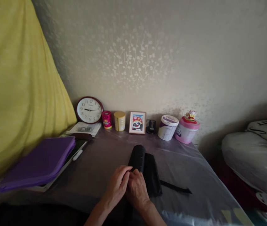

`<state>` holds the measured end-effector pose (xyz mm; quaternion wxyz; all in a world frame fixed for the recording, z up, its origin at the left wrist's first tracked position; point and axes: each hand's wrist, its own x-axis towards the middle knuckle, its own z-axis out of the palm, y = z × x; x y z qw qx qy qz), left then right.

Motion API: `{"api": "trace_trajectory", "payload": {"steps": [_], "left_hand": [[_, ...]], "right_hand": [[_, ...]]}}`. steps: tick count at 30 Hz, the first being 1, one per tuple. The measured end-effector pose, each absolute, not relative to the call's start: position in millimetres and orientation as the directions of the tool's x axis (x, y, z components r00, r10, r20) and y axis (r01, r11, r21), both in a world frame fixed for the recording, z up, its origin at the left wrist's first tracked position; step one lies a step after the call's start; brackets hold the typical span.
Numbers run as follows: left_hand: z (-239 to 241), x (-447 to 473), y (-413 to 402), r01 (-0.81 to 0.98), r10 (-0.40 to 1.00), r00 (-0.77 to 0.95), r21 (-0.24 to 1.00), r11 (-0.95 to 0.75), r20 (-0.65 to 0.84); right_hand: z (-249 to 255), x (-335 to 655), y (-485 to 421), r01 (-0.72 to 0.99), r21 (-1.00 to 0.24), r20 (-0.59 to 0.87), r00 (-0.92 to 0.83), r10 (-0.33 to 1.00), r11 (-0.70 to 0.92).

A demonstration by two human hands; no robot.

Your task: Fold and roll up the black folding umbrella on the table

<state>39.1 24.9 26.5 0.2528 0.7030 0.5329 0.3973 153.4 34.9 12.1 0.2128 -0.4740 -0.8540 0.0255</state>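
A black rolled fabric bundle (137, 156) lies on the table in front of me, its far end pointing toward the wall. Around its near end are my left hand (118, 183), with fingers together and bent, and my right hand (137, 188), curled over it; the two hands touch. They cover the near part of the roll, so exactly what each fingertip grips is hidden. Against the roll's right side lies a flatter black fabric piece (152, 175), and a black strap (176, 186) runs out from it to the right.
Along the wall stand a round clock (89, 110), a pink tin (107, 120), a yellow-lidded can (119, 121), a panda picture frame (137, 122), a small black device (151, 126) and two tubs (168, 128). A purple case (38, 160) lies left, near a yellow curtain (18, 78).
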Motion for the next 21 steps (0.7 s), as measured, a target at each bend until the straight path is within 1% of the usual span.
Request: {"api": "trace_trajectory", "payload": {"steps": [3,6,8,10,13,16,21], "left_hand": [[28.1,52.4,41.4,0.5,0.934,0.233,0.791,-0.353,0.27],[21.1,58.8,63.2,0.461,0.901,0.353,0.791,-0.402,0.252],[13.7,58.6,79.4,0.45,0.884,0.391,0.785,-0.425,0.255],[6.4,56.8,94.7,0.452,0.877,0.407,0.778,-0.436,0.255],[-1.1,54.3,111.0,0.469,0.886,0.38,0.771,-0.431,0.265],[-1.8,52.9,111.6,0.488,0.91,0.309,0.776,-0.4,0.275],[7.1,50.7,69.4,0.465,0.952,0.169,0.83,-0.306,0.256]], "right_hand": [[4.1,156.8,32.1,0.776,-0.249,0.4,-0.463,0.791,0.58],[1.7,160.9,31.8,0.731,-0.325,0.423,-0.454,0.784,0.6],[3.0,162.5,31.6,0.703,-0.38,0.418,-0.449,0.79,0.601],[5.0,162.9,31.0,0.702,-0.406,0.405,-0.436,0.804,0.585],[7.0,162.2,30.1,0.716,-0.396,0.401,-0.427,0.81,0.574],[6.9,161.8,29.9,0.715,-0.386,0.409,-0.433,0.803,0.583],[2.4,163.4,31.1,0.676,-0.424,0.427,-0.438,0.791,0.603]]}}
